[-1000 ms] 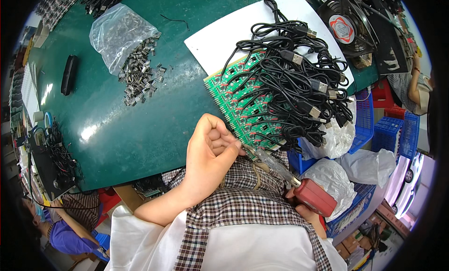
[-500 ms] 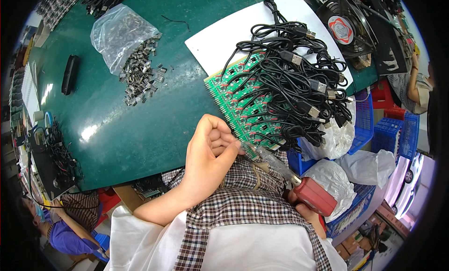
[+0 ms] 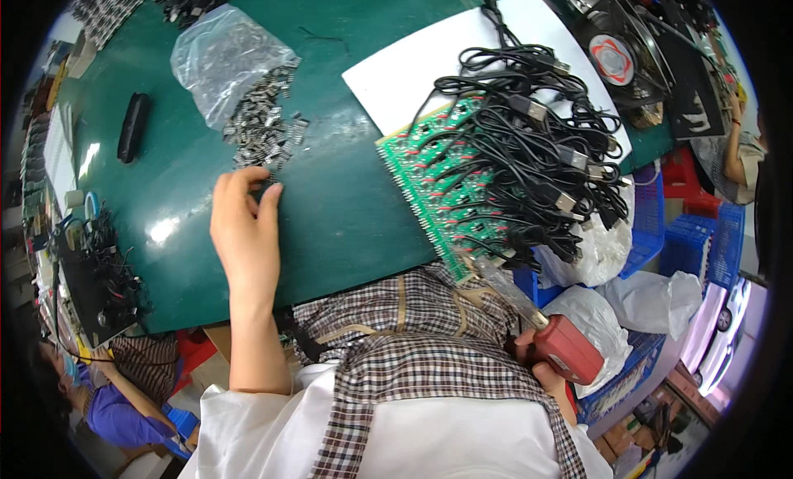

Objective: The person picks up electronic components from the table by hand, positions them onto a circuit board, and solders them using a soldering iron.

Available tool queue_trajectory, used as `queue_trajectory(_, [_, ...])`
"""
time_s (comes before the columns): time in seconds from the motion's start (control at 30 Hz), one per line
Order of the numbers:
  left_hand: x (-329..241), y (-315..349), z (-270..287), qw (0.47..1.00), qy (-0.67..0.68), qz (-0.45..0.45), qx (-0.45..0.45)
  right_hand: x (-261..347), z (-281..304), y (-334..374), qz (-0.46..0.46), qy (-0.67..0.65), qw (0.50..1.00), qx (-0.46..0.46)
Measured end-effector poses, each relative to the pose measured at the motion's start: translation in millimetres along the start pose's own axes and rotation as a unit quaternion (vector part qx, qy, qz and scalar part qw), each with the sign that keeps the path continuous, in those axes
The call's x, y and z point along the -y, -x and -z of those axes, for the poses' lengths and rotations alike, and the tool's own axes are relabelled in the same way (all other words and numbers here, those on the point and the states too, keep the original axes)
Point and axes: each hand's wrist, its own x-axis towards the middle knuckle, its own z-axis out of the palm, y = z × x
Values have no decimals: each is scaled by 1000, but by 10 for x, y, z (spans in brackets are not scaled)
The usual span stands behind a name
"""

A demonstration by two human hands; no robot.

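Note:
My left hand [image 3: 246, 219] is over the green tabletop at the near edge of a pile of small metal connectors [image 3: 263, 132]. Its fingers are curved, with a gap between thumb and forefinger, and no part shows in them. The pile spills out of a clear plastic bag [image 3: 227, 58]. My right hand [image 3: 541, 372], partly hidden, is closed round the red handle of a soldering iron [image 3: 570, 349]. The iron's tip points at the near corner of a panel of green circuit boards [image 3: 429, 177]. Black USB cables [image 3: 529, 140] run from the boards in a tangled bundle.
White card [image 3: 405, 74] lies under the cables. A fan [image 3: 615, 58] stands at the far right. A black bar-shaped object [image 3: 133, 128] lies at left. Blue crates [image 3: 648, 219] and plastic bags [image 3: 648, 301] sit beside the table. A person in purple [image 3: 124, 405] is at lower left.
My left hand has moved left and away from me, from the edge of the circuit boards to the connector pile, its fingers spreading. The right hand keeps hold of the soldering iron.

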Motion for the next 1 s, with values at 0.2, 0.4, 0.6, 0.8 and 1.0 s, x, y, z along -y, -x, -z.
queue_trajectory(0.2, [28,-65,-10,999,26,-14,25,-114,-132,119,-88,-294,947,-92])
queue_trajectory(0.4, [27,1,-5,998,52,-31,6,-210,-65,123,-62,-226,972,-4])
queue_trajectory(0.6, [-431,398,-69,824,479,163,253,-232,-14,144,-64,-220,973,0])
queue_trajectory(0.8, [-717,656,-237,752,524,196,348,-68,-5,85,-41,-149,988,-26])
queue_trajectory(1.0, [-779,696,-301,758,523,186,343,-175,76,134,-23,-51,998,16])
